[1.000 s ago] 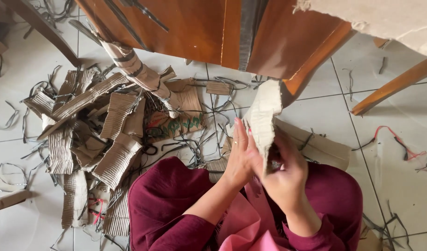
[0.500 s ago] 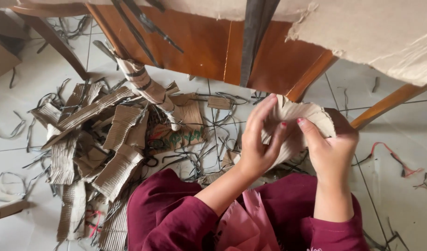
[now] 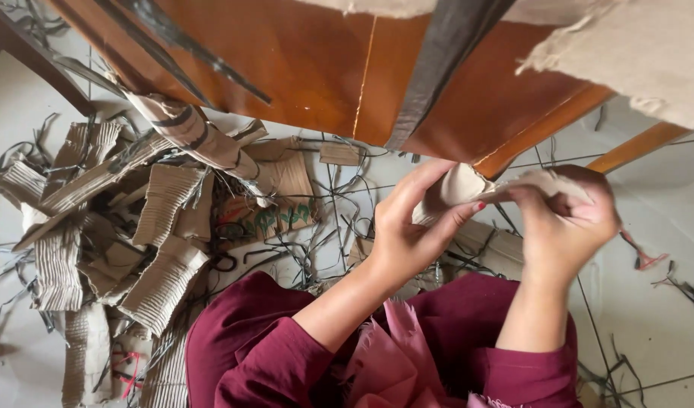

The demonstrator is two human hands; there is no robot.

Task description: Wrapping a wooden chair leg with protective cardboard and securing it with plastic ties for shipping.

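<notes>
We are pinching a crumpled cardboard piece (image 3: 468,185) between both hands, left hand (image 3: 407,227) curling around its near end, right hand (image 3: 570,215) closing over its far end, at 1 o'clock from the cardboard scraps (image 3: 135,242) lying on the floor (image 3: 656,317).

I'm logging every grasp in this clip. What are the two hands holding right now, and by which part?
Both hold one pale cardboard piece: the left hand pinches its left end between thumb and fingers, the right hand grips its right end.
</notes>
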